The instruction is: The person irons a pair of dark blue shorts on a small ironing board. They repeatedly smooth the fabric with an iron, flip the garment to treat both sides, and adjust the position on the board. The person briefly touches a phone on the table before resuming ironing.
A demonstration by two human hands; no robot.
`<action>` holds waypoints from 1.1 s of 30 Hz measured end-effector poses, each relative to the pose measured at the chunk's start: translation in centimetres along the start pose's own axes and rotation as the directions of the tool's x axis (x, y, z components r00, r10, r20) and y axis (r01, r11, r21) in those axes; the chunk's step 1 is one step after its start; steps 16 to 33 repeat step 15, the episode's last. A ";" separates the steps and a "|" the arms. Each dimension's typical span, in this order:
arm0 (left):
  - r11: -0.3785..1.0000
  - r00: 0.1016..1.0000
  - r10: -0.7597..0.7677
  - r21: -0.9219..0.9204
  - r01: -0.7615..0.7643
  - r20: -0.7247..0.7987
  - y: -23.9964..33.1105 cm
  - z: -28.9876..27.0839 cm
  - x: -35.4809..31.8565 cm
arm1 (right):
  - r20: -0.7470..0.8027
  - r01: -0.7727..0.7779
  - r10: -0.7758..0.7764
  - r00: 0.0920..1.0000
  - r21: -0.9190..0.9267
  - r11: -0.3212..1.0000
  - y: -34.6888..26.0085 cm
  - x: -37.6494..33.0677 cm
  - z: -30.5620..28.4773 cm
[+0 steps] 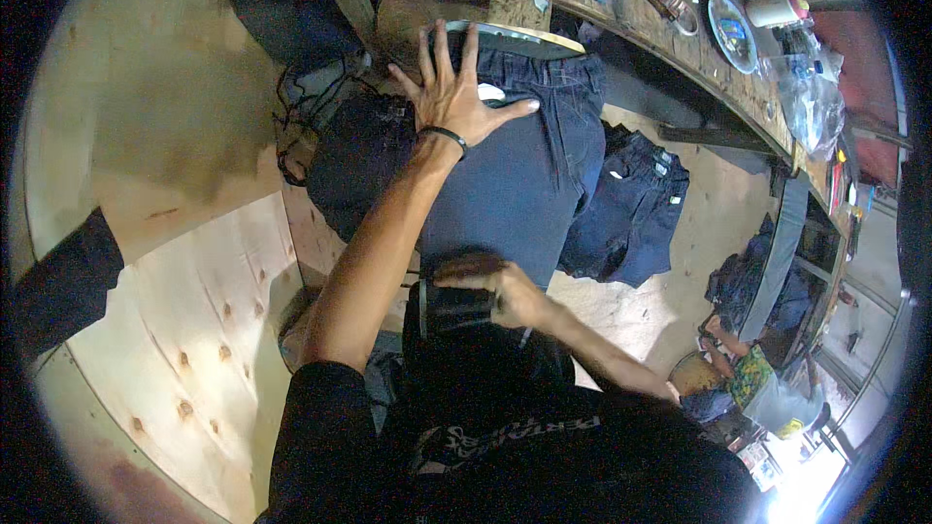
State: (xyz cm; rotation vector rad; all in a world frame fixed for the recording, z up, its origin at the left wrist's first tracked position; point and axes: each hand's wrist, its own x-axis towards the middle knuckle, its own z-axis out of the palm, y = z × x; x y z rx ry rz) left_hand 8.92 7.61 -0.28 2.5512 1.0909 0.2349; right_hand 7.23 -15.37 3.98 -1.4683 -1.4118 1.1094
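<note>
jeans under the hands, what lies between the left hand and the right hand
Head view: between the left hand and right hand lies only the smooth dark blue jeans fabric.

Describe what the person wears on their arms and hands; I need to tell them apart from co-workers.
Both forearms are bare, with short black sleeves ending near the shoulders. The left hand has a thin dark band at the wrist. The right hand is gloveless; a dark ring may sit on one finger, too blurred to confirm.

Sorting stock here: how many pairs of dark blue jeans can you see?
2 clearly: one pair of dark blue jeans spread flat under the left hand, another crumpled pair to its right. More dark garments nearby may hide others.
</note>
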 end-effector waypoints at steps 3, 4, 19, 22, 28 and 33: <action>1.000 0.999 -0.003 0.023 0.004 -0.051 -0.1 0.1 0.9 | 0.006 -0.090 0.090 0.996 0.033 0.995 1.2 1.7 -1.1; 1.000 0.998 -0.010 0.002 0.010 -0.065 -0.4 -0.1 1.4 | -0.005 -0.064 0.064 0.998 0.028 0.998 0.8 1.7 0.0; 0.522 0.992 -0.009 -0.847 -0.105 -0.128 -5.1 3.6 -5.8 | -0.885 -0.514 0.292 0.363 0.072 0.855 5.3 1.6 -12.6; 0.522 0.992 -0.009 -0.847 -0.105 -0.128 -5.1 3.6 -5.8 | -0.885 -0.514 0.292 0.363 0.072 0.855 5.3 1.6 -12.6; 0.522 0.992 -0.009 -0.847 -0.105 -0.128 -5.1 3.6 -5.8 | -0.885 -0.514 0.292 0.363 0.072 0.855 5.3 1.6 -12.6; 0.522 0.992 -0.009 -0.847 -0.105 -0.128 -5.1 3.6 -5.8 | -0.885 -0.514 0.292 0.363 0.072 0.855 5.3 1.6 -12.6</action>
